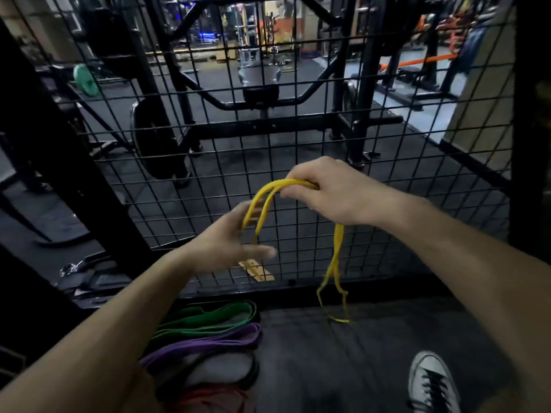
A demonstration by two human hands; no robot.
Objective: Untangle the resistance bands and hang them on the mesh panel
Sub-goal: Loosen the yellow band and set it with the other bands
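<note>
A yellow resistance band point(336, 257) is gripped by my right hand point(331, 193) in front of the black mesh panel point(208, 150). One doubled part arches left toward my left hand point(231, 236); the other end dangles to the floor. My left hand is blurred, fingers spread, with the yellow strands lying across them. On the floor below lie a green band point(208, 318), a purple band point(205, 342), a black band point(238, 380) and a red band point(208, 397), piled together.
Behind the mesh stand a black rack frame point(360, 93) and a weight plate point(155, 141). A tan bracket point(256, 271) lies at the panel's foot. My shoe point(432, 383) is at lower right on the dark mat. A black post point(59, 150) slants at left.
</note>
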